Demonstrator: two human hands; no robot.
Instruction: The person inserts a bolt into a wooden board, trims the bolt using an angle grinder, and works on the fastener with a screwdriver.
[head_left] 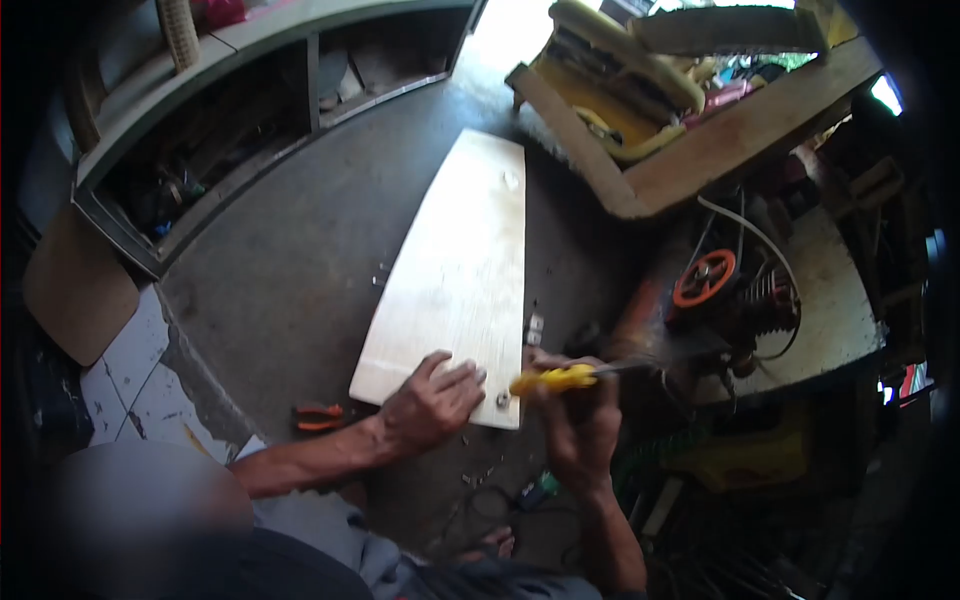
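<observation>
A long pale wooden board [450,270], narrower at its far end, stretches away from me over the grey floor. My left hand [432,405] rests on its near part, fingers loosely extended and holding nothing. To the right of the board's near corner, my right hand [578,420] grips a yellow-handled screwdriver [560,379], its thin shaft pointing right. A small round metal fitting [502,400] sits at that corner, between my hands. At the far end of the board is a round mark or hole [510,181].
Orange-handled pliers [317,417] lie on the floor at left. Right of the board stands a compressor with an orange pulley wheel [704,278]. A wooden frame [625,190] and yellow case [640,80] are beyond. Low shelves [310,85] line the left; a green corded tool [537,490] lies nearby.
</observation>
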